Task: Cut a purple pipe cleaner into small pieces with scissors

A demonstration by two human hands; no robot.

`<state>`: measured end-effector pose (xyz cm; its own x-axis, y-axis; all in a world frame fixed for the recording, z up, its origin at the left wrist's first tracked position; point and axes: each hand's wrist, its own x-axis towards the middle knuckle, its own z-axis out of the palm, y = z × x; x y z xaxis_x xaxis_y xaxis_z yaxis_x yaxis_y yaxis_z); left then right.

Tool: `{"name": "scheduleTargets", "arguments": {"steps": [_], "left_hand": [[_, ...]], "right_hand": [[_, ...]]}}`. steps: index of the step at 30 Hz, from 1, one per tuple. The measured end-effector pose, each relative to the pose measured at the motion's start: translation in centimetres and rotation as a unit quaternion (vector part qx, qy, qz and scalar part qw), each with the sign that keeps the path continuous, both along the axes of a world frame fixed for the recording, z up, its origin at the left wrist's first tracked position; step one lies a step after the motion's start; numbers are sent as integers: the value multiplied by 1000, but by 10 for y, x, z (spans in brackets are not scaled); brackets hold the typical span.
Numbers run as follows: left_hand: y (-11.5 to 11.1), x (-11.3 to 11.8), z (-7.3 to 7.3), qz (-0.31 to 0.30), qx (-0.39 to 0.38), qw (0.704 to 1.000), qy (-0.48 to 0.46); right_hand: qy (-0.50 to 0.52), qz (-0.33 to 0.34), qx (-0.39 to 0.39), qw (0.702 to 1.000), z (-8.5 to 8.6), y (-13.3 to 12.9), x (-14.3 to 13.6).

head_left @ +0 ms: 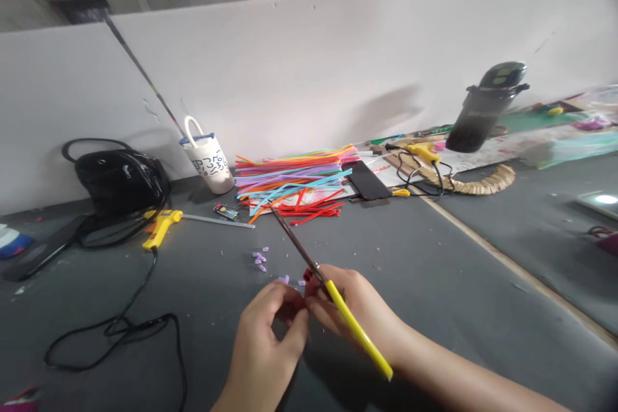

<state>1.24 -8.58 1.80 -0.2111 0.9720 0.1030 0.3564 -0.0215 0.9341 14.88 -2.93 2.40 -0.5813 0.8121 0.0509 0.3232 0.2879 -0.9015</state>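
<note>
Yellow-handled scissors [355, 325] lie across my right hand [357, 302], their dark blades pointing up and left. The fingers of my right hand are closed round a small dark red piece [308, 275]. My left hand [270, 328] meets it at the fingertips, thumb and fingers curled in a pinch; what they hold, if anything, is too small to make out. Small purple pieces [259, 259] lie on the grey table [207, 296] just beyond my hands. Farther back are bundled coloured pipe cleaners [290, 174], with red ones [313, 209] at their front edge.
A yellow glue gun [163, 228] with a trailing black cord lies left, near a black bag [118, 180] and a white cup [212, 161]. Another glue gun [425, 153], a black phone-like slab [369, 180] and a dark bottle [483, 109] stand or lie back right.
</note>
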Motion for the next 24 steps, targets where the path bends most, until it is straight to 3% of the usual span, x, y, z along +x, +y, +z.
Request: {"name": "scheduleTargets", "arguments": {"steps": [3,6,14,19,24], "left_hand": [[3,-4,3,-27,-126,973,-190],[5,-8,1,-44,-173,931,-319],[6,-12,-5,-113,-234,868,-424],[7,-13,-2,-53,-158,877,-451],[4,-18,2,14,-65,875,-480]], "right_hand": [[7,18,-13,1000,3,3,3],[8,48,-21,999,6,6,5],[17,86,-15,996,7,6,9],[-40,37,43,998,7,7,9],[-121,19,156,980,4,0,7]]}}
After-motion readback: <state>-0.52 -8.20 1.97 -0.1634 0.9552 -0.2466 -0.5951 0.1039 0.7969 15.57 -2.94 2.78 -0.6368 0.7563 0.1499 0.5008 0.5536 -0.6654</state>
